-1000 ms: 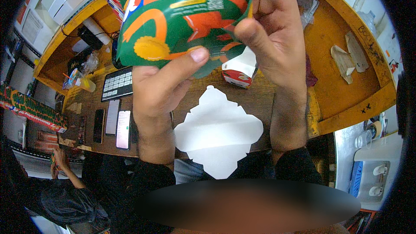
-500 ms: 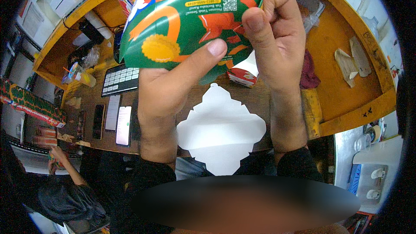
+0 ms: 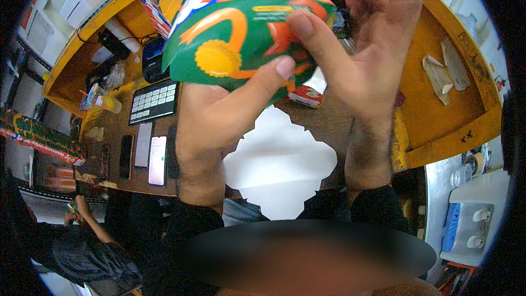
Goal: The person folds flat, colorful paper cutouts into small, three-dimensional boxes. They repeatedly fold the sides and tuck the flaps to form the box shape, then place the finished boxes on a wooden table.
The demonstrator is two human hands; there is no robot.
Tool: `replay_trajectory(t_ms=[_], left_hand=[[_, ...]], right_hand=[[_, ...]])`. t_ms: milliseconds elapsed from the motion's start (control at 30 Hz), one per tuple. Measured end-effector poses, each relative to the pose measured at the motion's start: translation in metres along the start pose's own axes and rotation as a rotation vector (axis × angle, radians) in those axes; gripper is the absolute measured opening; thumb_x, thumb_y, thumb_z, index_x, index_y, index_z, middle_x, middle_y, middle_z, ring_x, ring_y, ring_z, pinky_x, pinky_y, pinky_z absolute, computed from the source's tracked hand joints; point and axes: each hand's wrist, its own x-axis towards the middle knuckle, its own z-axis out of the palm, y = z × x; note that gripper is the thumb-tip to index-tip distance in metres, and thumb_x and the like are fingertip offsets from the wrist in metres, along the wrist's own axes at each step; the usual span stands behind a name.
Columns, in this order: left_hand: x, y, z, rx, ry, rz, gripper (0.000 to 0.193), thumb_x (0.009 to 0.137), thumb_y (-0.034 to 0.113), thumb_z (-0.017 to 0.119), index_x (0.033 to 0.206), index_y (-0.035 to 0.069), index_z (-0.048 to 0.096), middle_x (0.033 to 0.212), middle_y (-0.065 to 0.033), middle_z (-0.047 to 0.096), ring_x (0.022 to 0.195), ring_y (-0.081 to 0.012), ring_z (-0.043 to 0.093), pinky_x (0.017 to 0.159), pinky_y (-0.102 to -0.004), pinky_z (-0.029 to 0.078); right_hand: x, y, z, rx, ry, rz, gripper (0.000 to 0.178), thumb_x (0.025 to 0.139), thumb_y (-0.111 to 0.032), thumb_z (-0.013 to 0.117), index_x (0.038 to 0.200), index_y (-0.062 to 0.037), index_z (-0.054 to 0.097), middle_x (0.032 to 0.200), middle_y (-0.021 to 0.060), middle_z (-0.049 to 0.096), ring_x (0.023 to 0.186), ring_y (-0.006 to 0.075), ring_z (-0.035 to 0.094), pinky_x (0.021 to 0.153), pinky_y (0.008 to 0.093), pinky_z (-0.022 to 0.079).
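A folded cardboard food box (image 3: 219,38), glossy green and orange with a yellow seal, is held up in front of me. My left hand (image 3: 219,115) grips its lower side, thumb across the printed panel and fingers hidden behind it. At the right corner, the thumb of my right hand (image 3: 367,60) lies over the panel, while its other fingers stand loosely apart, off the box. Below, a white die-cut card blank (image 3: 279,164) with notched edges lies flat, overhanging the table's near edge. Just beyond it, partly hidden, stands a small red-and-white carton (image 3: 307,96).
Several phones (image 3: 157,159) and a tablet (image 3: 153,101) lie on the brown table (image 3: 323,126) at left, near a plastic drink cup (image 3: 109,102). A raised yellow wooden border (image 3: 455,126) encloses the table. At lower left another person's arm (image 3: 96,225) works beside stacked boxes (image 3: 41,134).
My right hand has loosened its pinch on the box's right corner; its fingers have lifted up and apart, and its thumb has slid left over the panel. The left hand keeps its hold.
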Motion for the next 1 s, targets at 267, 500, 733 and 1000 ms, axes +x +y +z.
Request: replay_trajectory(t_ms=[267,500,733,1000], left_hand=[[-0.009,0.007,0.013,-0.28,0.063,0.002,0.042,0.105,0.019,0.078,0.138,-0.005,0.068,0.122,-0.0129,0.078,0.114,-0.0211,0.075,0.102,-0.037,0.06],[0.001,-0.01,-0.004,0.13,-0.135,0.225,0.027,0.112,0.015,0.069,0.128,-0.005,0.074,0.112,-0.013,0.081,0.098,-0.0182,0.077,0.086,-0.0332,0.061],[-0.003,-0.018,-0.013,0.34,-0.111,0.273,0.021,0.105,0.01,0.074,0.119,-0.005,0.075,0.096,-0.0139,0.08,0.087,-0.0183,0.077,0.076,-0.0338,0.059],[-0.002,-0.014,-0.019,0.463,-0.269,0.21,0.03,0.098,0.005,0.08,0.124,-0.005,0.07,0.103,-0.0138,0.079,0.093,-0.0169,0.075,0.077,-0.0346,0.06]], right_hand=[[0.012,-0.015,-0.012,-0.479,-0.293,-0.172,0.027,0.097,-0.011,0.084,0.118,-0.0084,0.067,0.107,0.0039,0.066,0.095,0.0134,0.062,0.083,0.0269,0.05],[0.02,-0.022,-0.014,-0.579,-0.359,-0.26,0.032,0.093,-0.011,0.087,0.123,-0.007,0.077,0.112,0.0075,0.071,0.098,0.0183,0.067,0.085,0.0303,0.052],[0.011,-0.017,-0.01,-0.458,-0.364,-0.1,0.038,0.088,-0.009,0.087,0.126,-0.0063,0.086,0.113,0.0114,0.076,0.101,0.024,0.072,0.086,0.0345,0.055],[0.006,-0.015,-0.009,-0.443,-0.331,-0.064,0.033,0.087,0.001,0.086,0.12,-0.004,0.087,0.098,0.01,0.076,0.09,0.0223,0.072,0.076,0.0337,0.056]])
